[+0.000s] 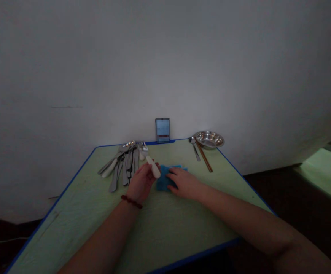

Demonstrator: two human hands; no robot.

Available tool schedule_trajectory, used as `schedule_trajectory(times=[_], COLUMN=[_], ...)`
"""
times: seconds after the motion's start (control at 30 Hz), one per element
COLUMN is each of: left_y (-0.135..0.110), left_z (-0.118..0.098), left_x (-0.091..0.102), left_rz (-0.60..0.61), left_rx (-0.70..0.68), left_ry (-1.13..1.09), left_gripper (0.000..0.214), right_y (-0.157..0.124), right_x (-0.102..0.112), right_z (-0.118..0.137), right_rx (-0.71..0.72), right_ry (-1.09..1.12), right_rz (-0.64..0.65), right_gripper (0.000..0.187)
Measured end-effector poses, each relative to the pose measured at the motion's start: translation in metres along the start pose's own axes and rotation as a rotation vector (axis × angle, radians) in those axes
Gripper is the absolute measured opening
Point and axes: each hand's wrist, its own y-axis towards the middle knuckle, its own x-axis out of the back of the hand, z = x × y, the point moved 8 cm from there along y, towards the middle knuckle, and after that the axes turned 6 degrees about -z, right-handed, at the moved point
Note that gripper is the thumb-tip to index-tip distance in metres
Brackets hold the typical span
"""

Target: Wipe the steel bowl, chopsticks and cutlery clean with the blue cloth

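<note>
Blue dominates in the plain cloth (162, 182), vivid against a pale green tabletop (182, 228) trimmed with deep blue edging (205, 251) and marked by a brownish streak (53, 220). A plain, cream-white handle (153, 167) and a dark red bracelet (131, 201) add contrast. Cutlery (127, 163) gleams silver-grey, with cream among the handles; the bowl (209, 140) and spoon (195, 150) echo the silver, while the chopsticks (204, 156) are warm brown. A dark-framed device (162, 128) shows a pale blue screen with a dark red band, its detail blurred. The wall (159, 68) is grey-white with a faint dark line (67, 107); a second surface (328, 175) repeats the pale green
</note>
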Motion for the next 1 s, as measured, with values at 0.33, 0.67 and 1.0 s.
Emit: schedule_trajectory(times=[0.33, 0.67, 1.0], left_y=[-0.002, -0.004, 0.0], left_z=[-0.001, 0.0, 0.0], left_x=[0.0, -0.003, 0.001], left_rz=[-0.02, -0.008, -0.02], left_rx=[0.022, 0.032, 0.037], left_ry=[0.018, 0.062, 0.069], left_gripper=[0.016, 0.016, 0.014], right_y=[-0.006, 0.002, 0.008], right_x=[-0.012, -0.01, -0.01], right_z=[0.006, 0.005, -0.005], right_rx=[0.024, 0.023, -0.191], right_ry=[-0.067, -0.13, -0.185], right_rz=[0.04, 0.068, 0.043], right_gripper=[0.05, 0.03, 0.026])
